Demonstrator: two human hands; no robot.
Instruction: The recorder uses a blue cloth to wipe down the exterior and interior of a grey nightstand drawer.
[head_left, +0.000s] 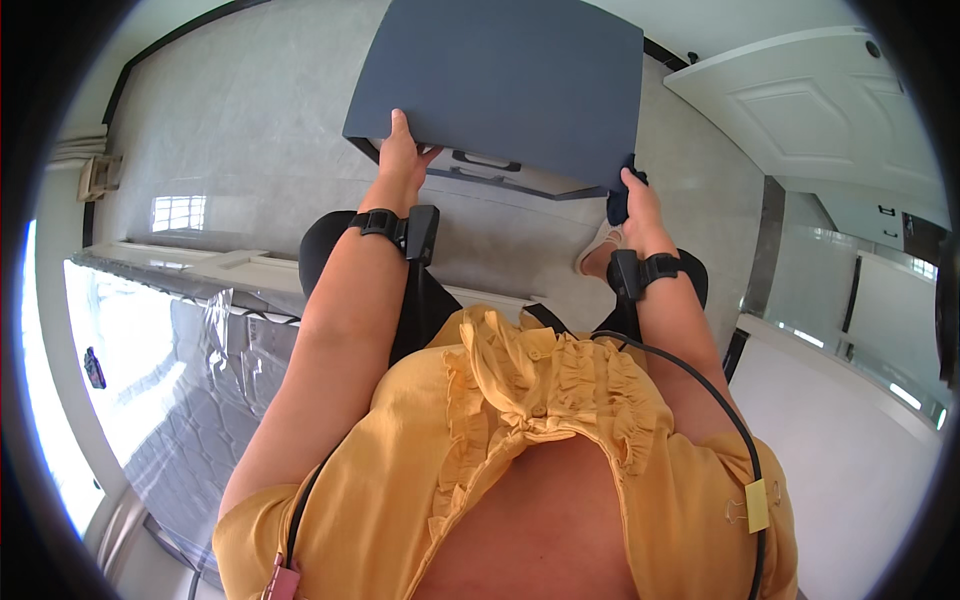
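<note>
A blue-grey nightstand (502, 82) stands before me, its smooth top facing up. Its front, partly under the overhanging top, shows pale drawer fronts with a dark handle (486, 162). My left hand (405, 154) grips the left part of the front edge, thumb on the top and fingers curled in beneath it. At the front right corner, my right hand (641, 202) holds a dark navy cloth (618, 206) against the nightstand's side. The fingers of this hand are mostly hidden behind the cloth and the corner.
To my left lies a mattress (217, 405) under transparent plastic, on a pale bed frame (225, 259). A white panelled door (810, 105) juts in at the right. Glossy grey tiles (262, 112) cover the floor. A small wooden item (97, 178) sits by the left wall.
</note>
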